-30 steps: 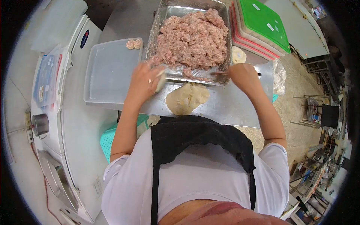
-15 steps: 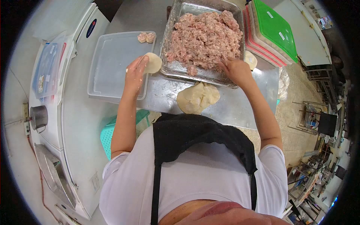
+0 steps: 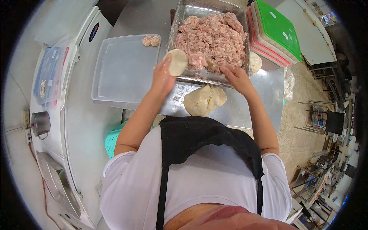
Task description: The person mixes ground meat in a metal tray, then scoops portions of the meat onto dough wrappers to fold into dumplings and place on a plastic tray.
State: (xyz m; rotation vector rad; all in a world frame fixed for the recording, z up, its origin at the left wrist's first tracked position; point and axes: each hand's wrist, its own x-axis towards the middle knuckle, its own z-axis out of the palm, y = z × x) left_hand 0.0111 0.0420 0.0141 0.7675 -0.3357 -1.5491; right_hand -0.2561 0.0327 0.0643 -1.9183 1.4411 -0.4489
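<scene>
My left hand holds a round, flat dough wrapper beside the near left edge of a metal tray. The tray bears a big heap of ground meat. Over its near side, my right hand is closed on a thin utensil, partly hidden, with a lump of meat at its tip close to the wrapper. Two small filled dumplings sit in the top right corner of a translucent plastic tray. A pile of dough wrappers lies on the metal table near my apron.
Stacked containers with a green lid stand right of the meat tray, with more round dough beside them. A turquoise basket is below the table on the left. A white refrigerator stands at the left.
My left hand has moved right with the wrapper, up to the tray's edge. My right hand has shifted slightly and drawn a lump of meat leftward on the utensil, now visible.
</scene>
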